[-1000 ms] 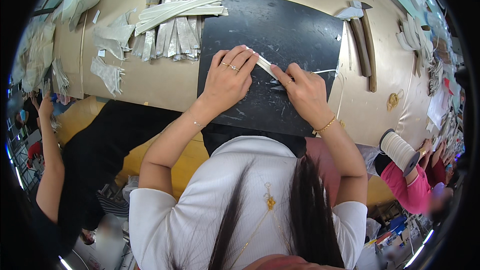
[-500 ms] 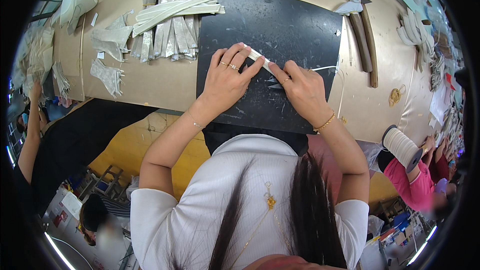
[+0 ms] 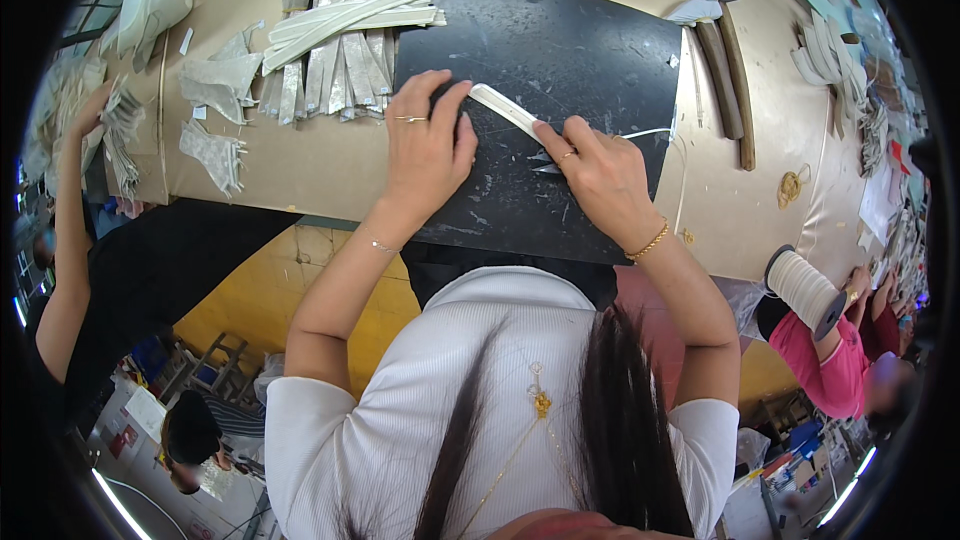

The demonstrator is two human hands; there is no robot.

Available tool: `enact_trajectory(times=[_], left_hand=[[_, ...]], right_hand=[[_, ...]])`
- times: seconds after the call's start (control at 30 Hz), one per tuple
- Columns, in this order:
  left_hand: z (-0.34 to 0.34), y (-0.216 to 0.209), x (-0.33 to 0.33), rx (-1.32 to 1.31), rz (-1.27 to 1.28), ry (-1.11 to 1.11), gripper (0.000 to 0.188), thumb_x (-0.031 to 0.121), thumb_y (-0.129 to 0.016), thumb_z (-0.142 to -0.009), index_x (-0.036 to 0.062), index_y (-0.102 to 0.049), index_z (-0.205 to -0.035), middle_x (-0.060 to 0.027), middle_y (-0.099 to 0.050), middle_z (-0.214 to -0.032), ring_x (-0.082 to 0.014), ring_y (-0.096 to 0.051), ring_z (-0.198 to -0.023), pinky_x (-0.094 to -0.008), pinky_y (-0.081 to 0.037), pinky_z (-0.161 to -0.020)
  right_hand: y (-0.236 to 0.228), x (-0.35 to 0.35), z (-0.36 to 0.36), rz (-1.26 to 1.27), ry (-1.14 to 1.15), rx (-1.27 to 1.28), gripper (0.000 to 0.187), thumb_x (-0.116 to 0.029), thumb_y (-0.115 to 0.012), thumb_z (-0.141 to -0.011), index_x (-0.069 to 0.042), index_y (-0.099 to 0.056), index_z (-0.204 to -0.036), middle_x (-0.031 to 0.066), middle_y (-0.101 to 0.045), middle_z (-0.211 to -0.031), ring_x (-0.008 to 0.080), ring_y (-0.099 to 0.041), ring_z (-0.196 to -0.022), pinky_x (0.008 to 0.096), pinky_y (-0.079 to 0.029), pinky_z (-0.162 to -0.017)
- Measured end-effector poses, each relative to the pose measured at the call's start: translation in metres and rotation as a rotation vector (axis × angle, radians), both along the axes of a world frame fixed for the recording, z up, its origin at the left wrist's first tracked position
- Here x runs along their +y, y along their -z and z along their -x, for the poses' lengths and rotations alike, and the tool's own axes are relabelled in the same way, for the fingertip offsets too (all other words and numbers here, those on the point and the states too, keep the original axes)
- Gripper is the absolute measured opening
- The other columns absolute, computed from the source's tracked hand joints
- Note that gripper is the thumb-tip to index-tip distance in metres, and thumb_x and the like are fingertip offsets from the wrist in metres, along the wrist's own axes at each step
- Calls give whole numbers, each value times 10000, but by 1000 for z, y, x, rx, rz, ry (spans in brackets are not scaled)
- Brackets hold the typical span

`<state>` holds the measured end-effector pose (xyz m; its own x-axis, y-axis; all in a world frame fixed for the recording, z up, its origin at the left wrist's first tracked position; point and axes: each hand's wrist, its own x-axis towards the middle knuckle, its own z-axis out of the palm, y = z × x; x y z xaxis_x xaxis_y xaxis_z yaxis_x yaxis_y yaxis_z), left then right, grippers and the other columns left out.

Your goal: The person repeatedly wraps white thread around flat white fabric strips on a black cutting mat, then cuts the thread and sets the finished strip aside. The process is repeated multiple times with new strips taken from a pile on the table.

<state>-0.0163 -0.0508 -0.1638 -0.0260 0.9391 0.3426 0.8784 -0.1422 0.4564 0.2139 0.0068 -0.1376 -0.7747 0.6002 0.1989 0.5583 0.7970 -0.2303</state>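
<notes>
Mat (image 3: 560, 50) on table (image 3: 330, 165); strip (image 3: 505, 110) on mat between hands; strip bundle (image 3: 335, 40) left; spool (image 3: 805, 290) right.
</notes>
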Motion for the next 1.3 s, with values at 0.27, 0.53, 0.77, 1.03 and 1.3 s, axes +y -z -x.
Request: enact_trajectory(times=[0.27,0.53,0.77,1.03,1.3], left_hand=[[-13,-8,-11,52,50,335,491,37,-708,-812,55,-630,-1296,-125,-581,-1367,-304,-526,-1310,-486,-402,-1077],[-21,-1,-12,127,75,374,509,107,-733,-808,66,-631,-1305,-83,-585,-1385,-264,-514,-1324,-473,-377,-1079],[-21,-2,-13,128,87,358,472,103,-723,-833,81,-638,-1297,-81,-576,-1388,-260,-502,-1340,-473,-367,-1086],[-4,0,-7,185,35,233,454,235,-756,-845,75,-645,-1255,-75,-599,-1305,-262,-503,-1299,-471,-377,-1056],[-3,1,-6,166,12,221,443,235,-759,-840,100,-655,-1249,-81,-593,-1296,-264,-521,-1256,-471,-383,-1023]], right_hand=[[0,0,0,-4,3,4,347,-114,-665,-823,-69,-689,-1166,27,-500,-876,126,-615,-619,290,-495,-548],[0,0,0,-5,6,6,351,-114,-664,-822,-74,-686,-1170,28,-503,-870,121,-617,-616,286,-495,-546],[0,0,0,2,13,3,355,-113,-661,-824,-85,-692,-1176,29,-503,-870,123,-621,-624,286,-497,-547],[0,8,-2,103,30,29,332,-93,-682,-820,-104,-713,-1150,31,-545,-908,160,-656,-674,306,-529,-583],[-16,31,5,260,109,37,312,-62,-741,-757,-117,-754,-1065,34,-616,-940,257,-693,-758,373,-564,-651]])
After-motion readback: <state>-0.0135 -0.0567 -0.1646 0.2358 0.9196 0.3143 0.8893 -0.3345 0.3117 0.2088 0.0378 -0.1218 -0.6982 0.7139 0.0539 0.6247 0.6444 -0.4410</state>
